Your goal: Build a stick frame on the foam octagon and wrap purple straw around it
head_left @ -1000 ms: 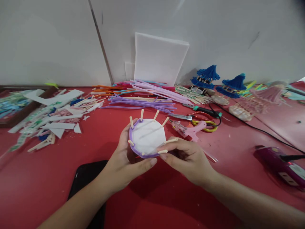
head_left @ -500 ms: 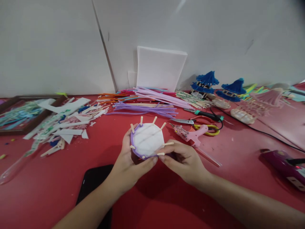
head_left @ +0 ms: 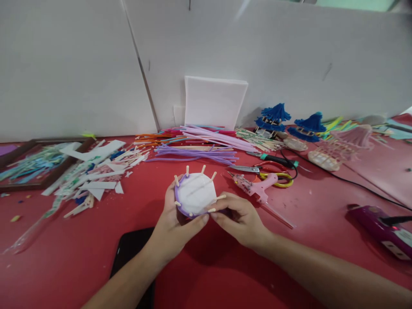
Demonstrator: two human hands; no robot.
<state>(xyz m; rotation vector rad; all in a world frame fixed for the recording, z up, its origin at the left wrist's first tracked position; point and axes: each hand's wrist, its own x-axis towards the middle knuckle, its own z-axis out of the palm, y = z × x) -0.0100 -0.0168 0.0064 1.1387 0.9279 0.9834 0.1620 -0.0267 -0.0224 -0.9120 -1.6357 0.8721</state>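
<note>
Both hands hold a small white disc [head_left: 195, 195] with a purple rim and several short wooden sticks poking out around its edge. My left hand [head_left: 175, 227] cups the disc from below and the left, thumb on its lower rim. My right hand [head_left: 240, 219] pinches the disc's lower right edge, fingertips by one of the sticks. The piece is held just above the red table [head_left: 225, 274], its white face tilted toward me.
A pink glue gun [head_left: 257, 186] and scissors [head_left: 273, 171] lie right of the hands. Purple and coloured straws [head_left: 199, 148] lie behind, below white foam sheets [head_left: 214, 101]. Scraps [head_left: 93, 171] are at left, a black phone [head_left: 131, 253] near, a purple power strip [head_left: 381, 223] right, blue tasselled models [head_left: 289, 122] far right.
The view has tilted up and pulled back, so the hands and disc sit lower and look smaller. The grip on the disc is the same.
</note>
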